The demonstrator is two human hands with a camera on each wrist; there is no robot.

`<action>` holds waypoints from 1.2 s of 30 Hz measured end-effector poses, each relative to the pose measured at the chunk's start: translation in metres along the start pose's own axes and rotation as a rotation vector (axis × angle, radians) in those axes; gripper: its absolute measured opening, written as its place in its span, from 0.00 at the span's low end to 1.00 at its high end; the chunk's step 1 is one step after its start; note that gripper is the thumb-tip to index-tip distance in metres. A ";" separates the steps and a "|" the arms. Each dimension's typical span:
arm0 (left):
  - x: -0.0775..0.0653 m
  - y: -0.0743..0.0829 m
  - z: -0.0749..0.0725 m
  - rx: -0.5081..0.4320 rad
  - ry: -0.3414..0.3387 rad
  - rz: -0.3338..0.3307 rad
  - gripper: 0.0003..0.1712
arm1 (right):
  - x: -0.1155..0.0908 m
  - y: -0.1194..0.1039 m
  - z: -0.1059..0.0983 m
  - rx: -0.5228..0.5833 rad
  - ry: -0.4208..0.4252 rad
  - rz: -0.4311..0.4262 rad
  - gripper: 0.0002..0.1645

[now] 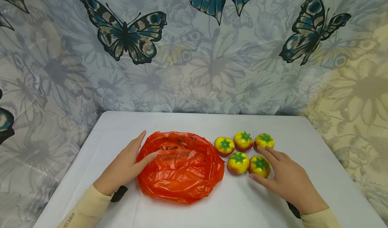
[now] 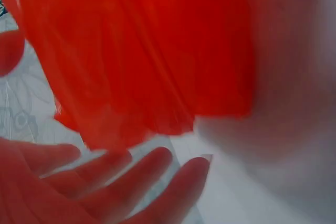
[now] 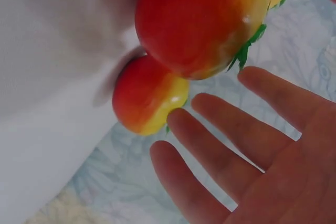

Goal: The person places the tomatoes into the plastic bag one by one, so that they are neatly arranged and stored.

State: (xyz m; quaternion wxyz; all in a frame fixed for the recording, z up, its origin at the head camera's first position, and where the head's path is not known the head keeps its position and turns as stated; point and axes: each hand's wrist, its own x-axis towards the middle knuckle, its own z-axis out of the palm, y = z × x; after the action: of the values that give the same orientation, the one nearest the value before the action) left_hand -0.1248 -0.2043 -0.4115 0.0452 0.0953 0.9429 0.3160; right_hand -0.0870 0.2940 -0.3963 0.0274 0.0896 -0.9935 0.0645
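Cream sleeves [image 1: 86, 206] nearest, at the lower edge of the head view; beyond them, a white table [image 1: 236, 204]. Left hand [image 1: 125, 167] at the left side of a crumpled red plastic bag [image 1: 182, 177], thumb laid over its edge, fingers extended and not curled round it; whether the fingertips bear on the plastic, cannot tell. Right hand [image 1: 285, 177] likewise unclosed, fingers spread, thumb just beside the front right tomato [image 1: 259, 166], index tip overlapping the back right tomato [image 1: 264, 140] in the head view; no grip on either. Five green-capped yellow-and-red tomatoes [image 1: 237, 167] in all, clustered on the table right of the bag, two in front, three behind. Risks, by my judgement: round, smooth-looking tomatoes could roll if a fingertip nudges one off-centre, and being packed close, one push might set a neighbour going. Bag looks thin and slack; a one-sided tug would probably slide it whole or fold its mouth over, and a hard pull could tear it. Mouth not clearly made out; a misjudged reach could land on top of the plastic
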 end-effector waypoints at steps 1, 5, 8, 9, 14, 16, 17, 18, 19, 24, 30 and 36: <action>0.001 0.002 0.001 -0.006 0.004 -0.008 0.65 | 0.000 -0.001 0.000 -0.003 -0.002 -0.002 0.62; 0.004 0.006 0.003 -0.024 0.009 -0.029 0.66 | 0.002 -0.004 0.003 0.006 -0.014 -0.007 0.57; 0.005 0.004 0.004 -0.033 -0.005 -0.035 0.66 | 0.003 -0.008 0.005 0.024 -0.031 -0.001 0.55; 0.006 0.003 0.004 -0.035 -0.010 -0.040 0.66 | 0.003 -0.009 0.006 0.029 -0.040 0.005 0.54; 0.008 -0.002 0.006 -0.036 -0.026 -0.033 0.65 | 0.004 -0.010 0.011 0.035 -0.073 0.027 0.54; 0.009 -0.003 0.006 -0.036 -0.025 -0.026 0.64 | 0.004 -0.010 0.013 0.034 -0.076 0.030 0.54; 0.009 -0.002 0.006 -0.037 -0.022 -0.019 0.62 | 0.004 -0.010 0.014 0.034 -0.074 0.031 0.53; 0.009 -0.003 0.006 -0.033 -0.020 -0.015 0.60 | 0.004 -0.009 0.015 0.035 -0.072 0.032 0.53; 0.010 -0.002 0.006 -0.032 -0.017 -0.012 0.58 | 0.004 -0.009 0.016 0.037 -0.071 0.032 0.52; 0.011 0.000 0.008 -0.022 -0.023 -0.005 0.51 | 0.003 -0.006 0.017 0.043 -0.074 0.041 0.51; 0.009 0.000 0.005 -0.027 -0.040 -0.020 0.52 | 0.004 -0.005 0.015 0.063 -0.071 0.047 0.51; 0.010 -0.001 0.002 -0.025 -0.052 -0.043 0.53 | 0.003 -0.003 0.002 0.071 -0.053 0.055 0.51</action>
State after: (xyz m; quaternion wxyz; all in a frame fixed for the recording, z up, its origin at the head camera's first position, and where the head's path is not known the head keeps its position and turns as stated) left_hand -0.1344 -0.2015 -0.4142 0.0775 0.0827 0.9391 0.3243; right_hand -0.0895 0.2905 -0.3982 -0.0038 0.0649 -0.9930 0.0982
